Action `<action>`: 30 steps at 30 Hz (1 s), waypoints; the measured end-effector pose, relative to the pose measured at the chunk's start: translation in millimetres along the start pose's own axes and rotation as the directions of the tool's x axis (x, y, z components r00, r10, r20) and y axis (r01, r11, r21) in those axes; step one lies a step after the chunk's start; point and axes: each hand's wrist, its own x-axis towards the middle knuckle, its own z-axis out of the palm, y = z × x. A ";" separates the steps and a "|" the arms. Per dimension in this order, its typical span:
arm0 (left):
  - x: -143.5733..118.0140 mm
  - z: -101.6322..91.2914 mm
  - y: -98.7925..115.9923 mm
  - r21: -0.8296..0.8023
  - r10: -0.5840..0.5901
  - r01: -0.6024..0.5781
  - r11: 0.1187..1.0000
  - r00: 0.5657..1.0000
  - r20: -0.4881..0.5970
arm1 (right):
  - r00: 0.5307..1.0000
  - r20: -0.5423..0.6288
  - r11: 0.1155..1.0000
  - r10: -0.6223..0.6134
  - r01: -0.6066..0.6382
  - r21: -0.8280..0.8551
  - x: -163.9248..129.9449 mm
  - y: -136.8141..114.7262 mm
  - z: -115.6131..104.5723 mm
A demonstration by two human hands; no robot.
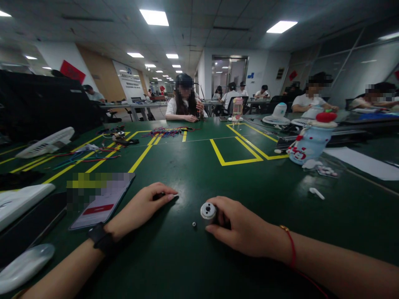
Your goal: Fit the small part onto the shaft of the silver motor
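My right hand (240, 226) grips a small silver cylinder, which looks like a small electric motor (208, 211), between thumb and fingers. It stands upright on the green table, its round end with dark holes facing up. Just left of it lies a tiny metal ring-like part (194, 224), touched by neither hand. My left hand (152, 201) rests on the tabletop to the left, thumb and forefinger pinched together. Something pale and tiny shows at those fingertips; whether it is a nail or a held part is unclear.
A phone (104, 203) lies beside my left wrist, with a white mouse (26, 265) nearer me. Wires (170, 132) and a white fan (46, 142) are farther off. To the right are a blue bottle (311, 143) and an earbud (316, 193). A person (184, 101) sits opposite.
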 end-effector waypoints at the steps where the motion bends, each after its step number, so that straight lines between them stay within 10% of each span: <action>1: 1.0 -2.3 -4.3 0.002 -0.016 0.016 1.000 1.000 -0.011 | 1.000 -0.002 1.000 -0.003 0.003 0.005 -0.2 0.4 -0.1; 11: 0.2 -4.7 -8.6 0.011 -0.001 0.001 1.000 1.000 0.001 | 1.000 -0.003 1.000 -0.005 0.005 0.025 0.8 1.8 0.9; 19: -11.5 13.3 25.3 0.106 0.186 -0.224 0.969 0.940 0.285 | 1.000 -0.019 1.000 -0.015 0.015 0.008 1.1 2.4 2.6; 30: -15.4 31.2 52.9 -0.066 0.227 -0.222 0.973 0.971 0.074 | 1.000 -0.024 1.000 -0.007 0.007 -0.016 2.3 1.5 5.5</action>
